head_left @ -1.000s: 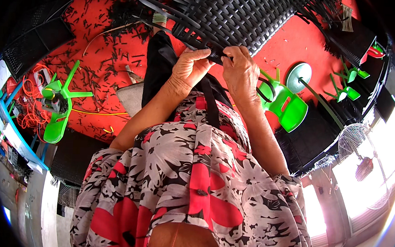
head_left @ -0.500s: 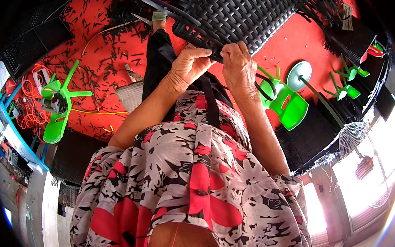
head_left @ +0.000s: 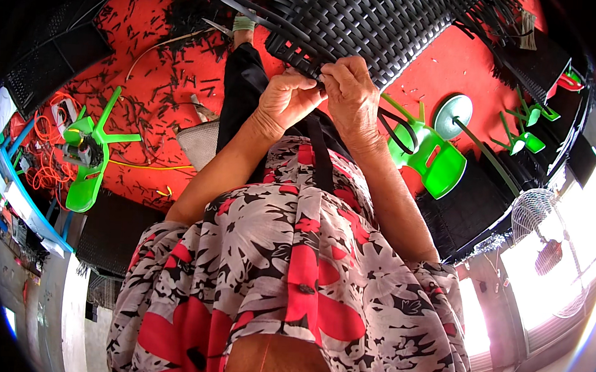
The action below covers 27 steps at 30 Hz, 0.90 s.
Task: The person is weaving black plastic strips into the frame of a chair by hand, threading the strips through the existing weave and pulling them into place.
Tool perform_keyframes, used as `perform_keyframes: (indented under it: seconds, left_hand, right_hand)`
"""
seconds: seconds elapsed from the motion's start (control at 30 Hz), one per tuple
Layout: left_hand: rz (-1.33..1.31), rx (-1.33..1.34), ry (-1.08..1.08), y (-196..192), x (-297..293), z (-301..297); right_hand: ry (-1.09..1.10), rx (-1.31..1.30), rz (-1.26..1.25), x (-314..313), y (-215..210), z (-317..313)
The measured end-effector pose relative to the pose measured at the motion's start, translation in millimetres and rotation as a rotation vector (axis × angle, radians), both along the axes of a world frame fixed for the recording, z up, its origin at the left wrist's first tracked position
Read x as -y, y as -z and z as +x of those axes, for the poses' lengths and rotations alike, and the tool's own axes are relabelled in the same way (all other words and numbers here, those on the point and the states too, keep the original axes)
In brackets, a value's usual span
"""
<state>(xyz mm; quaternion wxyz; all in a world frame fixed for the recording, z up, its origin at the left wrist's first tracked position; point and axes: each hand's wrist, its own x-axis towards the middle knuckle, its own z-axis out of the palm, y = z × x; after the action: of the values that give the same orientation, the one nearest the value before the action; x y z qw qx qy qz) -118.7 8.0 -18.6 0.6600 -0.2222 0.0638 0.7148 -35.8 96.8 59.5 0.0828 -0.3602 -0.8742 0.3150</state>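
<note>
A woven black panel point(head_left: 369, 27), made of flat plastic-looking strips, slants away from me at the top. Its near edge lies at my fingertips. My left hand point(head_left: 284, 103) is closed in a pinch at that edge, thumb and forefinger together. Right beside it, my right hand point(head_left: 352, 97) has its fingers bent and pinched on the same edge, nearly touching the left fingertips. From behind the right hand a loose black strip point(head_left: 398, 134) curves out. Fingers cover the exact spot being gripped. Long free strip ends point(head_left: 251, 6) stick out at the panel's far left.
Black offcuts point(head_left: 171, 83) litter the red floor point(head_left: 137, 135). Scissors point(head_left: 217, 27) lie by my foot. Green chairs stand left point(head_left: 94, 150) and right point(head_left: 439, 160), near a round pale disc point(head_left: 452, 115) on a pole. An orange cord point(head_left: 43, 170) tangles at left; a fan point(head_left: 541, 221) stands right.
My right hand has moved slightly left and turned, bringing its fingertips close to the left ones. The panel has shifted a little to the right in view.
</note>
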Motion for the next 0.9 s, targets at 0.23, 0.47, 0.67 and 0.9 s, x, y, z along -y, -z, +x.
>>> perform_keyframes:
  seconds: [0.23,0.47,0.67,0.9]
  left_hand:
    - [-0.064,0.034,0.001,3.1,4.6,-3.1]
    - [-0.095,0.062,-0.077,-11.5,0.1,-7.1]
    - [-0.197,-0.007,-0.138,-11.0,2.8,-20.7]
    - [-0.201,-0.010,-0.134,-7.6,-1.3,-20.5]
  right_hand:
    - [-0.063,0.190,0.050,7.2,-10.7,-7.6]
    - [-0.061,0.240,-0.108,-2.2,-14.0,-11.4]
    - [0.042,-0.105,-0.196,1.0,-24.1,-30.1]
    - [0.191,0.062,-0.257,-10.4,-23.1,-30.0]
